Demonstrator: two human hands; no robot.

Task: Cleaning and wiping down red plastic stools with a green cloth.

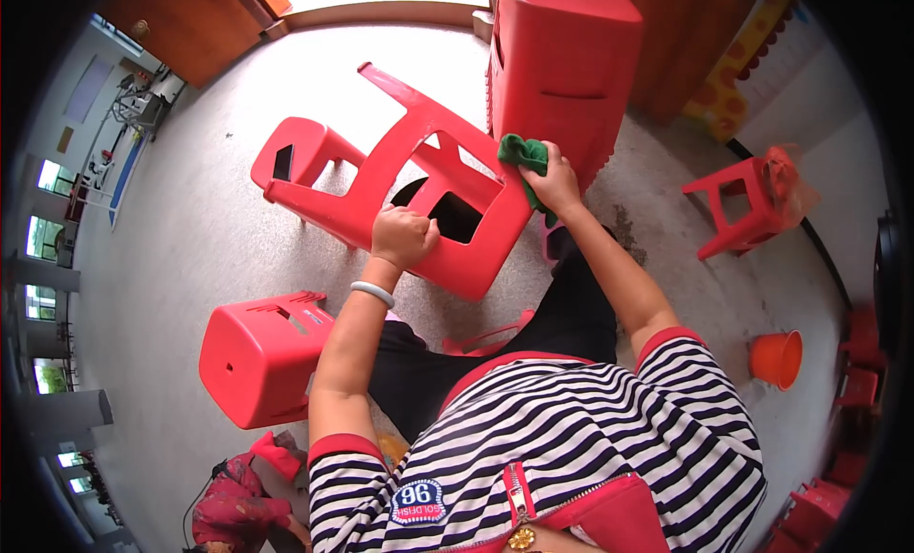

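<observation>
Before me a red plastic stool is tipped on its side, its legs pointing up and to the left. My left hand grips the edge of an opening in its side, fingers closed around the plastic. In my right hand is a green cloth, pressed against the corner of the stool near its seat end. Part of the cloth hangs down below the hand. A smaller red stool stands behind the tipped one, with a black phone-like object on its seat.
A tall stack of red stools rises ahead on the right. Another red stool stack is at the left. Farther right are a small red stool with a plastic bag and an orange bucket. Another person is at lower left.
</observation>
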